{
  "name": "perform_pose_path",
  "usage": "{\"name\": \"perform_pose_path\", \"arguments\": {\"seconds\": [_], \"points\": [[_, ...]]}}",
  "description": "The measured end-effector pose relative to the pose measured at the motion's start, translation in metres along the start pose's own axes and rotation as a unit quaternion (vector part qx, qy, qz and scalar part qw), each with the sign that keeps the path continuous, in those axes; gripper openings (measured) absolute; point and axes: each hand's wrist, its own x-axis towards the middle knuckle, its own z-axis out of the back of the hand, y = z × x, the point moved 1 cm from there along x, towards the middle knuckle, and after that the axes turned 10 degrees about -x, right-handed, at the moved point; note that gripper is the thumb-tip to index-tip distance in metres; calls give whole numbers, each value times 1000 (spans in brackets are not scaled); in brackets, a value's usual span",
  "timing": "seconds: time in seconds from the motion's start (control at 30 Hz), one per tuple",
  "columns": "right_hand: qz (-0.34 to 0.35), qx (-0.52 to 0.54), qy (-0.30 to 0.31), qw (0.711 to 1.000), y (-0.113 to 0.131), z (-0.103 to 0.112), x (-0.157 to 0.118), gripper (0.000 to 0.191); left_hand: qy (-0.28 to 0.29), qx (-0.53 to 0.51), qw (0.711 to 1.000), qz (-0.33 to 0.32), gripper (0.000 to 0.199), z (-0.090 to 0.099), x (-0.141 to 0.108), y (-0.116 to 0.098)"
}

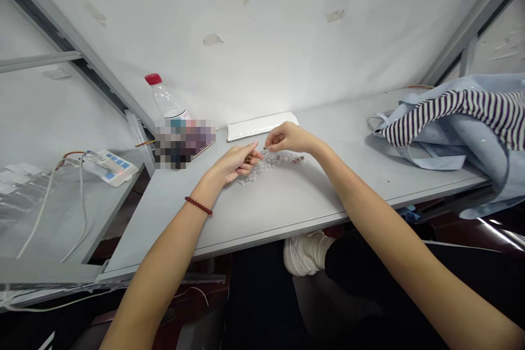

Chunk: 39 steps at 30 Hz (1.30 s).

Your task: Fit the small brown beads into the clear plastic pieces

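Your left hand [232, 164] pinches a small brownish piece [248, 159], mostly hidden by the fingers, beside a strand of clear beads [273, 163] on the tabletop [283, 213]. Your right hand [291, 138] narrows its fingers onto the strand's top. A blurred patch [184, 142] hides whatever stands below the bottle [164, 97].

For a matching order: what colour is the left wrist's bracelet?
The bracelet is dark red, in the head view.
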Motion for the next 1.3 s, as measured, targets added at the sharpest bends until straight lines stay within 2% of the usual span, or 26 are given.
{"name": "perform_pose_path", "arguments": {"seconds": [0.07,0.17,0.23,0.3,0.33,0.43,0.47,0.5,0.57,0.67,0.73,0.83,0.97,1.13,1.3], "points": [[28,18,-3,999,8,-9,2,11,22,11,1000,-7,40,-2,0,1],[37,39,-19,998,12,-18,4,15,27,22,999,-30,41,-3,-1,1],[31,51,-28,998,11,-20,4,18,14,46,997,-53,41,-4,-1,1],[30,45,-26,998,8,-21,5,18,-22,119,987,-109,42,-5,0,2],[33,33,-25,999,7,-21,5,17,-48,174,972,-149,42,-7,0,2],[50,-25,-36,998,6,-23,7,14,-113,325,902,-260,44,-11,3,3],[54,-49,-46,996,5,-23,8,14,-124,345,888,-279,44,-12,3,4],[56,-74,-55,994,4,-23,8,13,-129,342,885,-288,43,-13,4,4],[46,-118,-63,990,0,-22,10,12,-132,267,915,-272,42,-11,3,2],[18,-169,-60,984,-9,-19,11,14,-105,52,975,-187,36,-4,2,-4],[7,-193,-64,979,-15,-17,12,15,-73,-70,986,-136,27,2,1,-10],[-4,-216,-61,974,-18,-14,12,19,-50,-169,980,-91,17,10,1,-15],[-34,-218,-33,975,-10,-5,5,14,-61,-202,975,-64,20,13,4,-14],[-117,-183,110,970,0,7,-6,6,-47,-161,984,-51,24,12,5,-9],[-159,-198,164,953,2,8,-7,5,-52,-129,989,-41,26,12,4,-8]]}}
